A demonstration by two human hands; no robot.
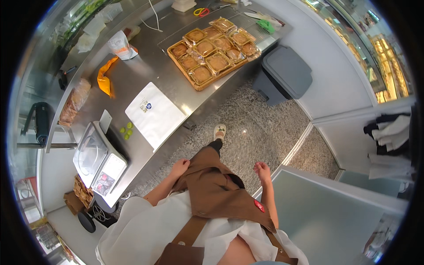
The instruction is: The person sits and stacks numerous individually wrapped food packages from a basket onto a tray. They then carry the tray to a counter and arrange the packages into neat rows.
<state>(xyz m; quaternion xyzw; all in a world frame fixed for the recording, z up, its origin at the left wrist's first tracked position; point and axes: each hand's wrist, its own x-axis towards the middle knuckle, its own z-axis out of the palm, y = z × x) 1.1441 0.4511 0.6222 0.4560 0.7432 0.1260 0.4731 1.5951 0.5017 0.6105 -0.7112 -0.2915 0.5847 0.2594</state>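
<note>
My left hand [180, 167] hangs beside the brown apron [212, 185]; its fingers are curled, and I cannot see whether they grip the cloth. On the other side, my right hand [262, 171] is held over the floor near a frosted panel, its fingers loosely bent and nothing visible in them. A flat white bag [157, 116] with a printed logo lies at the steel table's [145, 71] near edge. Farther along, a wicker tray [197, 86] carries several round pastries in clear wrapping and gold-coloured trays. Several small green pieces [126, 130] lie left of the bag.
A weighing scale [104, 162] stands at the table's left end. Behind are a yellow bag [105, 78], a white pouch [122, 45], scissors [201, 12] and a knife [253, 15]. A grey lidded bin [281, 74] stands by the wall. The frosted panel [318, 212] is at right.
</note>
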